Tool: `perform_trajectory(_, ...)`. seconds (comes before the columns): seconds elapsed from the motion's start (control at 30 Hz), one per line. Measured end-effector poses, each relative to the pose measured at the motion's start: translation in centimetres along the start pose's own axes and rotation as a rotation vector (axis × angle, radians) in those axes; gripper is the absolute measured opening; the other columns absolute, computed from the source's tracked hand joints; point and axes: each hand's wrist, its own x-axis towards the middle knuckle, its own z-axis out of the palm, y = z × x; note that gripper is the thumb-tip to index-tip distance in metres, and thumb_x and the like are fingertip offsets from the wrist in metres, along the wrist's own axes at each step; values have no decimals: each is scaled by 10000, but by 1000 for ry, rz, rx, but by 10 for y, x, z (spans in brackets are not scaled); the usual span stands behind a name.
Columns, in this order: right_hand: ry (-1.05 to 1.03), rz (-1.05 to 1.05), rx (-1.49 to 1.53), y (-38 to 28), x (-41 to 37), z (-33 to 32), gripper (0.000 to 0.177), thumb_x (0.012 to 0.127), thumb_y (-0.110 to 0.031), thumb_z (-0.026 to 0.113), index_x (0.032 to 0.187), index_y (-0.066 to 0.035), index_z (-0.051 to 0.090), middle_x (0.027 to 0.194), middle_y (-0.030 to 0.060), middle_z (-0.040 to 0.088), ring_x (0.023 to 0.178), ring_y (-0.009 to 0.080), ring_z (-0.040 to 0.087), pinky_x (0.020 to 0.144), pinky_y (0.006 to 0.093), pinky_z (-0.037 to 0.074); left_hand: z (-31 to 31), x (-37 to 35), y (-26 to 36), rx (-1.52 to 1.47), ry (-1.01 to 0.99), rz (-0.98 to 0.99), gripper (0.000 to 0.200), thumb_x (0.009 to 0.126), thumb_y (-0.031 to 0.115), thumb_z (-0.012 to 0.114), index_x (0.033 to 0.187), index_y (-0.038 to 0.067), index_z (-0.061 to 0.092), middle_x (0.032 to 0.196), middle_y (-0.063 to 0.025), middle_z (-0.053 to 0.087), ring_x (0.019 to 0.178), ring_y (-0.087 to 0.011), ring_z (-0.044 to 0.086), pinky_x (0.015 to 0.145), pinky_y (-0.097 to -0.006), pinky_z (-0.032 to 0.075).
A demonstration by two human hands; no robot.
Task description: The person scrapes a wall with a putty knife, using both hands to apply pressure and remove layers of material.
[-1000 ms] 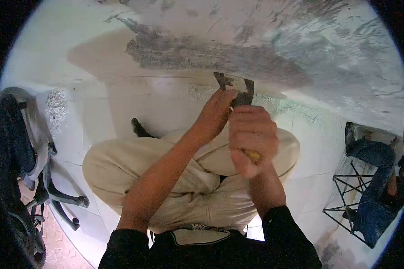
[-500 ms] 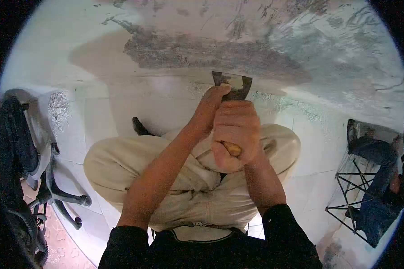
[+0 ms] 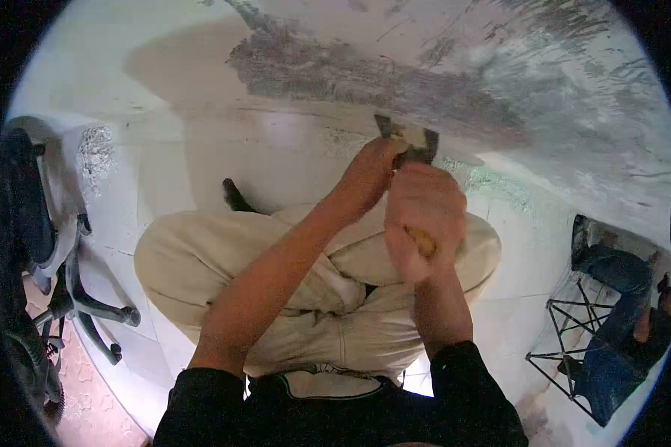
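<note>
A putty knife with a wide dark blade (image 3: 430, 146) and a yellowish wooden handle is held in both of my hands, its blade pointing toward the wall. My right hand (image 3: 427, 205) is wrapped round the handle, whose butt shows below the fist. My left hand (image 3: 373, 170) is closed at the blade's base, with fingers pressed against the metal. The blade's edge is at the foot of the wall (image 3: 335, 71), which has rough grey patches in its pale coating; whether the edge touches is blurred.
Pale flakes (image 3: 492, 182) lie on the tiled floor along the wall, with another heap (image 3: 97, 160) at left. An office chair (image 3: 78, 290) stands left. At right, a person in jeans (image 3: 619, 328) is beside a black folding frame (image 3: 574, 328). My crossed legs (image 3: 201, 261) are below my hands.
Both hands and the putty knife have moved to the right along the base of the wall. The view has also shifted slightly. My grip looks the same.
</note>
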Motion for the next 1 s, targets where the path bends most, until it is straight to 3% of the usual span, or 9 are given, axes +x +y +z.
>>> perform_trajectory(0.13,-3,-45,-79,-5,5,2,242,619,-185,550,476,-47,414,487,44,417,419,233,426,445,321,353,0,10,14,103,-78,-209,294,900,199,492,1155,54,505,1158,-160,515,1098,-294,476,978,-366,350)
perform_trajectory(0.2,-1,-49,-71,-6,4,-2,247,630,-189,551,477,-45,421,489,42,419,421,234,434,459,322,370,-1,11,28,-287,-67,-435,316,893,197,502,1173,51,482,1155,-162,516,1078,-315,480,968,-375,351)
perform_trajectory(0.3,-24,3,-100,-3,-2,1,265,665,-203,546,487,-42,435,497,42,430,430,236,450,481,319,389,2,6,-6,146,-59,-97,334,879,188,517,1182,53,477,1132,-176,523,1052,-343,485,958,-394,353)
perform_trajectory(0.4,10,-30,-136,-12,4,3,293,715,-221,536,505,-41,439,504,44,433,440,232,454,485,315,380,6,1,-6,90,-25,71,342,864,167,524,1185,54,481,1129,-180,521,1055,-346,478,964,-403,344)
perform_trajectory(0.63,5,72,-50,0,-4,2,345,761,-245,537,508,-39,426,505,49,432,444,215,437,464,308,350,2,1,-8,204,-50,-75,400,824,148,567,1197,58,457,1127,-180,519,1065,-342,474,963,-408,344)
perform_trajectory(0.73,17,-20,-29,-8,4,5,346,767,-233,531,505,-37,419,500,48,425,429,210,416,441,313,323,10,-3,-4,-43,74,-119,337,854,184,543,1153,40,485,1103,-178,521,1034,-327,487,948,-396,355)
perform_trajectory(0.83,80,-45,17,13,-5,10,349,769,-226,530,498,-36,418,486,44,415,412,209,404,429,317,317,9,-5,-17,123,153,103,290,911,250,468,1068,14,528,1064,-168,529,994,-304,500,927,-380,369)
perform_trajectory(0.9,88,-14,15,15,-8,9,352,767,-226,531,491,-35,423,476,42,414,404,209,405,430,315,328,9,1,-25,120,65,-236,279,921,247,458,1063,16,523,1040,-159,538,972,-303,510,911,-387,379)
perform_trajectory(1.0,60,-7,20,0,2,7,354,761,-232,534,481,-38,439,468,47,422,411,216,434,447,315,364,1,6,14,-129,40,-314,266,882,167,518,1107,29,488,1044,-162,548,984,-332,516,916,-404,378)
